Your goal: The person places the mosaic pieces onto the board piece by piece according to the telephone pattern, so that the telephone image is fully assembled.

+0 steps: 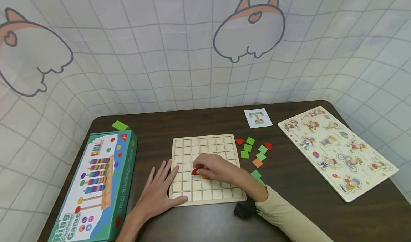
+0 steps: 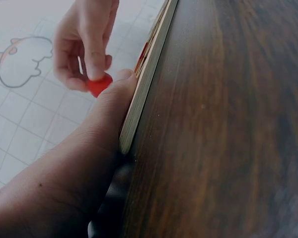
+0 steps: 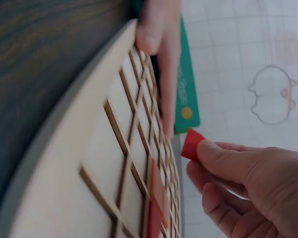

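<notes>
A wooden grid board [image 1: 183, 196] lies in front of me. My left hand [image 1: 158, 188] rests against its left side, fingers spread and straight, the thumb along the near edge. Over the middle of the board, my right hand [image 1: 216, 167] pinches a small red piece [image 3: 190, 145] between thumb and fingers. The right wrist view shows that piece held above the grid, apart from it. An orange tile [image 1: 205, 176] sits on the board, partly hidden under the right hand. Beside it, a red piece [image 3: 153, 220] also lies on the grid in the right wrist view.
Loose green tiles [image 1: 247, 148], red pieces [image 1: 268, 146] and an orange tile [image 1: 257, 163] lie right of the board. Behind them is a pattern card [image 1: 258, 118]. A picture board [image 1: 337, 153] lies far right, a Ring Challenge Game box [image 1: 96, 185] at left.
</notes>
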The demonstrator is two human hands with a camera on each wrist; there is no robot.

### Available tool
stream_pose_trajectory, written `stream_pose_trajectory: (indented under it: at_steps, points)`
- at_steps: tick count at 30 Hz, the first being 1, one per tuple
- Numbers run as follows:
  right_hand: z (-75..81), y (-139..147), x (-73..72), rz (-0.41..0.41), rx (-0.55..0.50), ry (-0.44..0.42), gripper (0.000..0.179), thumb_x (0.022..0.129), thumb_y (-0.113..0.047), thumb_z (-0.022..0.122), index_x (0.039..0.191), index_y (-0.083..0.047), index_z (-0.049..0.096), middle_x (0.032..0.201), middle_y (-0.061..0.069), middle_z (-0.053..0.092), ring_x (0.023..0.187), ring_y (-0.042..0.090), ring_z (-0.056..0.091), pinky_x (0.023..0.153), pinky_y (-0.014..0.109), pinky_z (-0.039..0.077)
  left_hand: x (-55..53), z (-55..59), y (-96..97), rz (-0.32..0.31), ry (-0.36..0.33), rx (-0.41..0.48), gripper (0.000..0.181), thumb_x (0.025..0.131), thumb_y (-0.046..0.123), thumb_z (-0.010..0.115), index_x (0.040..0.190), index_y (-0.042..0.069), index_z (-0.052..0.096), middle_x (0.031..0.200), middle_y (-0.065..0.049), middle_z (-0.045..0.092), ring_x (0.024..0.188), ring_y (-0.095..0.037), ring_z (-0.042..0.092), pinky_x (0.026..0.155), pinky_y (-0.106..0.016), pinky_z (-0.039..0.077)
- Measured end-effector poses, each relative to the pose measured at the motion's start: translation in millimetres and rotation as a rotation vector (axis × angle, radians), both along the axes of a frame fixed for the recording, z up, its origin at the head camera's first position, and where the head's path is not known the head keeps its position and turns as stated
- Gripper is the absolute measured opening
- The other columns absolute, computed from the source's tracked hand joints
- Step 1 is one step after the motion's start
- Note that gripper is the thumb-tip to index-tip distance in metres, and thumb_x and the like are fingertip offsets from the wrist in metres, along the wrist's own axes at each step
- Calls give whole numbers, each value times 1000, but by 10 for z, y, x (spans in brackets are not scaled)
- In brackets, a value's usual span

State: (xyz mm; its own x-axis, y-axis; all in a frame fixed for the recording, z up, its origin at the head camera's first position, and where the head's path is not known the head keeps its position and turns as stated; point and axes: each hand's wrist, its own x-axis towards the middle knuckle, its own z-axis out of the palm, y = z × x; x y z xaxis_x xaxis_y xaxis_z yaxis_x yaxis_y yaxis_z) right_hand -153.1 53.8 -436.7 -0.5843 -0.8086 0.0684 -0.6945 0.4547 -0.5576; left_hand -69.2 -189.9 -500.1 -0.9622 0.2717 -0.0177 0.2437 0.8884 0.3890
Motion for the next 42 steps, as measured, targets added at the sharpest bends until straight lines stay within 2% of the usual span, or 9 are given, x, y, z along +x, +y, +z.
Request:
stream_pose_trajectory:
  at_steps: [5, 17, 20, 24, 28, 31, 34, 38, 42]
  points:
    - [-57, -118, 34, 0, 86, 8, 4, 92, -16, 65, 90, -13, 67, 86, -3, 62, 75, 6, 49, 71, 18, 46, -7, 0, 3, 0, 13, 1, 102, 75, 80, 55, 155, 26, 23, 166, -3, 10, 153, -29, 10, 120, -59, 5]
    - [-90, -139, 64, 4, 156, 127, 5, 93, -18, 65, 90, -16, 68, 86, -5, 62, 82, 10, 52, 78, 22, 48, -16, 1, -6, -3, 20, -6, 102, 75, 80, 55, 155, 25, 23, 165, -4, 11, 153, -29, 11, 120, -59, 6]
    - [-113, -139, 77, -8, 182, 202, 7, 94, -20, 64, 90, -17, 68, 91, -4, 60, 86, 11, 51, 77, 22, 48, -20, 3, -9, -3, 30, -9, 102, 75, 79, 56, 155, 25, 24, 165, -5, 11, 153, -30, 12, 119, -60, 7]
    - [-134, -140, 122, -23, 241, 359, 10, 94, -22, 63, 94, -19, 73, 95, -3, 59, 86, 11, 48, 72, 20, 46, -27, 2, -5, -1, 36, -10, 102, 75, 79, 57, 155, 25, 24, 165, -5, 12, 152, -30, 12, 119, -61, 7]
    - [-134, -69, 215, -24, 277, 490, 19, 94, -22, 63, 112, -19, 71, 106, -3, 61, 92, 11, 53, 76, 21, 50, -30, -4, 14, 6, 15, -24, 103, 75, 81, 54, 155, 26, 23, 166, -3, 10, 153, -28, 10, 120, -59, 6]
    - [-89, 146, 290, -48, 232, 503, 33, 93, -23, 65, 125, -18, 63, 121, -1, 61, 106, 14, 57, 87, 26, 53, -26, -13, 32, 2, -3, -25, 103, 75, 83, 52, 156, 27, 22, 166, -2, 9, 153, -28, 9, 120, -59, 5]
    - [-69, 523, 302, -94, 127, 510, 44, 87, -23, 72, 128, -12, 61, 123, 3, 62, 111, 18, 60, 89, 31, 55, -20, -14, 38, 2, -6, -20, 103, 74, 83, 52, 156, 27, 22, 166, -1, 9, 153, -28, 9, 120, -59, 5]
    - [-139, 1125, 209, -160, 22, 552, 55, 76, -20, 82, 126, -5, 63, 119, 7, 63, 107, 20, 60, 81, 34, 56, -15, -10, 23, 7, 5, -17, 103, 74, 82, 53, 155, 27, 22, 165, -1, 10, 153, -28, 11, 120, -59, 6]
    - [-220, 1603, 115, -218, -9, 511, 65, 72, -19, 84, 130, -4, 60, 123, 9, 62, 109, 21, 59, 81, 38, 56, 0, -15, 3, 6, 0, -15, 103, 74, 82, 53, 156, 27, 22, 166, -2, 10, 153, -28, 11, 120, -59, 6]
